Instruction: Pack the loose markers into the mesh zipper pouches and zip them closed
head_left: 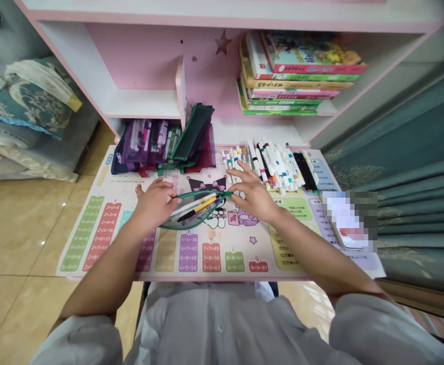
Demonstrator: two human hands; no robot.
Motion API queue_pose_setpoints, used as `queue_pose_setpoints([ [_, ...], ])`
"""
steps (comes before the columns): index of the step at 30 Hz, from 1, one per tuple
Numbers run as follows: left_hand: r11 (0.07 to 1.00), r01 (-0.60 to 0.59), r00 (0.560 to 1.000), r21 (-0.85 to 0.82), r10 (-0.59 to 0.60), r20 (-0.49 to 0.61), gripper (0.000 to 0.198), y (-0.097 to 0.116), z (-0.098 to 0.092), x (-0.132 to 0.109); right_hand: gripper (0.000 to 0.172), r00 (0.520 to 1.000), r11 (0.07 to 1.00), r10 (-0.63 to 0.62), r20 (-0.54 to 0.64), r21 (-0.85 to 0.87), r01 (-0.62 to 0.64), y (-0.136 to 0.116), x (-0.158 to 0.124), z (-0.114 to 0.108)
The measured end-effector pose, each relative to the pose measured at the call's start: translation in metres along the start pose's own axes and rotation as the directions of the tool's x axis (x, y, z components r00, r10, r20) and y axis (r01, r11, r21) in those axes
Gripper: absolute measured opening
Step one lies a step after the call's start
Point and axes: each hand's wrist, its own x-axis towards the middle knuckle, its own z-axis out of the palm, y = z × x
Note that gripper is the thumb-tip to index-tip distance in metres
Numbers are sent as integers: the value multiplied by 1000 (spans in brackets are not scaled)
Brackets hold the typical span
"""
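Observation:
A green mesh zip pouch (199, 221) lies on the desk mat in front of me, its mouth gaping. Several pens (195, 209), among them a yellow one and a white one, show inside it. My left hand (155, 203) grips the pouch's left end between thumb and fingers. At the opposite end, my right hand (254, 195) pinches the corner by the zipper, with its other fingers spread. Beyond my right hand lies a row of loose markers (278, 165), mostly white. Behind my left hand is a pile of mesh pouches (145, 144), purple, green and red, some with pens in them.
Books (294, 86) are stacked on the pink and white shelf (141, 104) at the back. A phone-like device (345, 223), partly pixelated, rests at the desk mat's (130, 263) right edge. A teal curtain (408, 192) hangs on the right.

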Motion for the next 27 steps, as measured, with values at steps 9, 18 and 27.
queue_pose_setpoints([
  [9, 999, 44, 956, 5, -40, -292, 11, -5, 6, 6, 15, 991, 983, -24, -129, 178, 47, -8, -22, 18],
  [18, 953, -304, 885, -11, 278, -373, 28, 47, 44, -23, 14, 977, 963, -12, -215, 259, 68, -20, -33, 26],
  [27, 869, -495, 764, -9, 430, -481, 26, 55, 68, -21, 13, 945, 940, -104, -309, 280, 195, -16, -35, 34],
])
